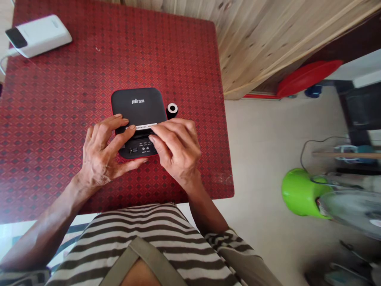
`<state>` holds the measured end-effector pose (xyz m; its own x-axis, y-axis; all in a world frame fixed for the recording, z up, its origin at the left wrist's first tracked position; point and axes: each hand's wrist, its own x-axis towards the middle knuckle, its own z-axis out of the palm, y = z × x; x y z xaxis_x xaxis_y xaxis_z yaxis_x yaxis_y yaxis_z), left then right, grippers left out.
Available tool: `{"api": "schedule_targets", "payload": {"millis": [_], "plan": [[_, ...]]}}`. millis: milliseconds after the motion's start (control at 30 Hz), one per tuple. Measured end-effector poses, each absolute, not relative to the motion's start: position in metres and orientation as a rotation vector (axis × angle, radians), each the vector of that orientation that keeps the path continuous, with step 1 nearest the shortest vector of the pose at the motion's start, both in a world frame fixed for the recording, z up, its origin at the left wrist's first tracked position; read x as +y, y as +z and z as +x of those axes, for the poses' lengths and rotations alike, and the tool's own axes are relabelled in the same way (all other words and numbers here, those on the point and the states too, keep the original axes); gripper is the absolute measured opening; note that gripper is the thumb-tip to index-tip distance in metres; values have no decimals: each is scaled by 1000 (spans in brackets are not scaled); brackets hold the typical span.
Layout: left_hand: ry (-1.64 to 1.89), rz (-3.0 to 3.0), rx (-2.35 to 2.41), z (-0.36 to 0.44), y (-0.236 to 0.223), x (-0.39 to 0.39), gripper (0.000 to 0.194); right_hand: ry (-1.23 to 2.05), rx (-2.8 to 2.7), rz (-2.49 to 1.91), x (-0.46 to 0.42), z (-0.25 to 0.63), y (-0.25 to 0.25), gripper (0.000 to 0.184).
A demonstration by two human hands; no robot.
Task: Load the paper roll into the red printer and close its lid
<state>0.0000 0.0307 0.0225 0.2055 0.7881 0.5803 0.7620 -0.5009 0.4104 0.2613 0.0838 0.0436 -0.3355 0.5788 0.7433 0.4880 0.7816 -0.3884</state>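
A striped shirt (133, 246) fills the bottom of the view, with an olive strap (139, 258) crossing it, and both forearms reach forward from there onto a bench (190, 119) covered in a red patterned cloth. The left hand (102, 153) lies spread over the near left corner of a black box (138, 105) with a red edge, its fingers across the top face and its thumb stretched along the lower edge. The right hand (177, 153) comes in from the other side, its fingertips (156, 128) on a thin white strip (141, 126) that runs across the box, and its thumb just above a row of small controls (141, 147). Both hands are touching the box, and the fingers of each grip stand a little apart, but whether either is clamped on the strip I cannot tell.

Just beside the box sits a small black roll (172, 109) with a white ring on top. Further off, at the bench's far corner, lies a white power bank (38, 35) with a cable. Past the edge, on the floor (262, 119), stand a green tub (300, 194) and a red basin (309, 78) — the latter against a wooden panel (256, 43).
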Motion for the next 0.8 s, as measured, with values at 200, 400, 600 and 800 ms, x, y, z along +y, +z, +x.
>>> {"api": "schedule_targets", "payload": {"millis": [200, 400, 600, 800], "plan": [[1175, 2428, 1629, -1, 20, 32, 67, 110, -1894, -869, 82, 278, 44, 24], [1157, 2516, 1564, -1, 17, 29, 76, 160, -1838, -929, 57, 282, 35, 16], [1362, 2551, 1592, -13, 18, 9, 85, 225, -1727, -1056, 37, 274, 12, 21], [1403, 2529, 1666, -23, 0, -6, 62, 393, -1774, -1072, 36, 273, -3, 37]]}}
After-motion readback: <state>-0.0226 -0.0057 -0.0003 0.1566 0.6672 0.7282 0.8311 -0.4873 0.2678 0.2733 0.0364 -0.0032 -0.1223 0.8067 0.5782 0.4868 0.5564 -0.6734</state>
